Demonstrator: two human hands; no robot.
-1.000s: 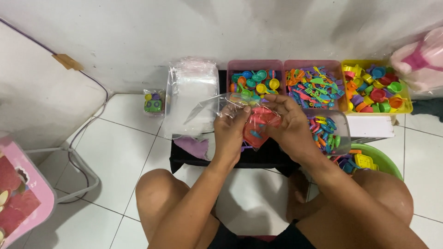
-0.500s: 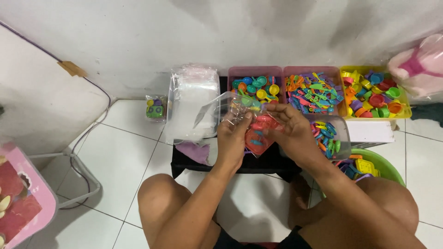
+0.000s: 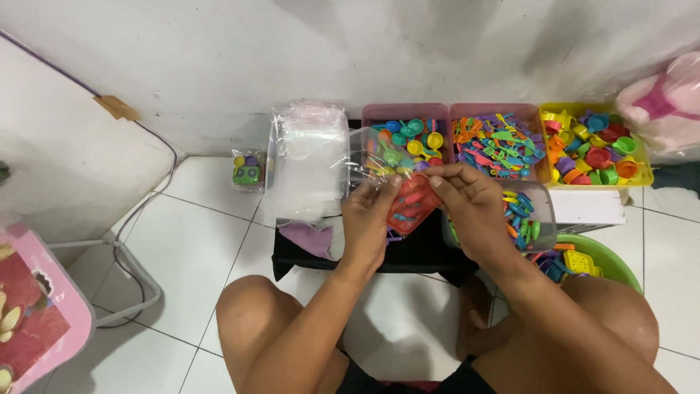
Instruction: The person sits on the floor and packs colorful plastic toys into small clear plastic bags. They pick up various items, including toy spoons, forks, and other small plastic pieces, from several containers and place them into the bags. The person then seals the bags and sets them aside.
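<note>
Pinching a clear thin plastic bag [image 3: 379, 157] w/ both hands over a black low table [image 3: 430, 252]: left hand [image 3: 368, 219] fingers pressed together on bag's lower edge, thumb up at the film; right hand [image 3: 470, 208] fingers curled, tips nipping bag mouth near centre. Red flat plastic toy piece [image 3: 410, 208] sitting inside bag, betw. the two hands, plus small coloured bits higher up. Behind: pink tray of round coloured toy cups [image 3: 408, 138], pink tray of coloured toy utensils [image 3: 499, 142], yellow tray of mixed toy pots [image 3: 590, 146]. Stack of clear bags [image 3: 306, 160] at left. Green round basin [image 3: 601, 255] by right knee.
</note>
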